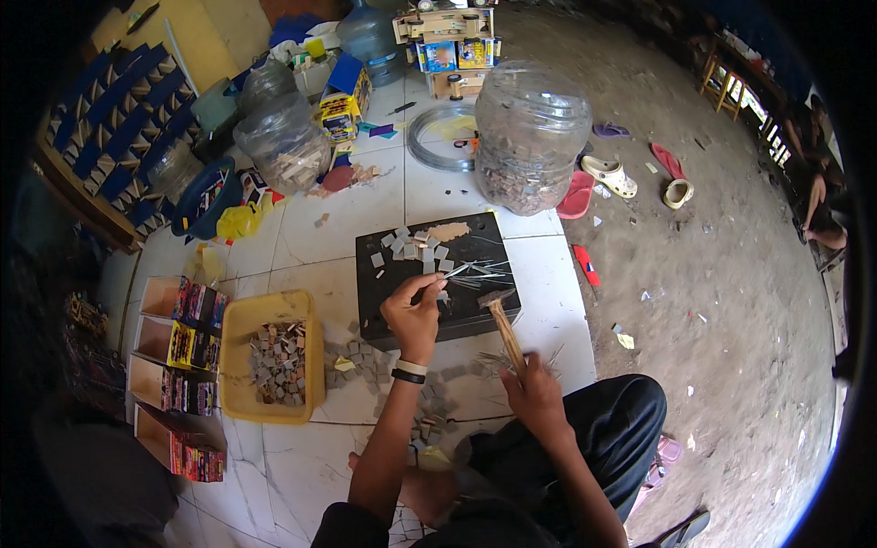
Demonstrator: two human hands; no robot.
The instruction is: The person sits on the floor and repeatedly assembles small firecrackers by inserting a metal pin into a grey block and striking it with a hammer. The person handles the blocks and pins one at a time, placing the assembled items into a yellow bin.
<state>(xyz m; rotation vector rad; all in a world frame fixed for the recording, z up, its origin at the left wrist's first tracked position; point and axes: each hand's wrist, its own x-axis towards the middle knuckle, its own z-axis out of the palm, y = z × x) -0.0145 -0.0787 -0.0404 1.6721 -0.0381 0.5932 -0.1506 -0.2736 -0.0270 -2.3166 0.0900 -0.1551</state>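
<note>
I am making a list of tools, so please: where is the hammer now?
In the head view, the hammer is right of centre, its handle in the right hand, its metal end at the black block, beside thin metal pieces.

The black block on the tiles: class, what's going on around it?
A person's right-hand grip is round a wooden-handled hammer, its head over the black block. The left-hand grip is at thin silvery strips on the block; whether it pinches one is hard to tell. Small grey squares lie there too, with similar pieces in a yellow basin.
</note>
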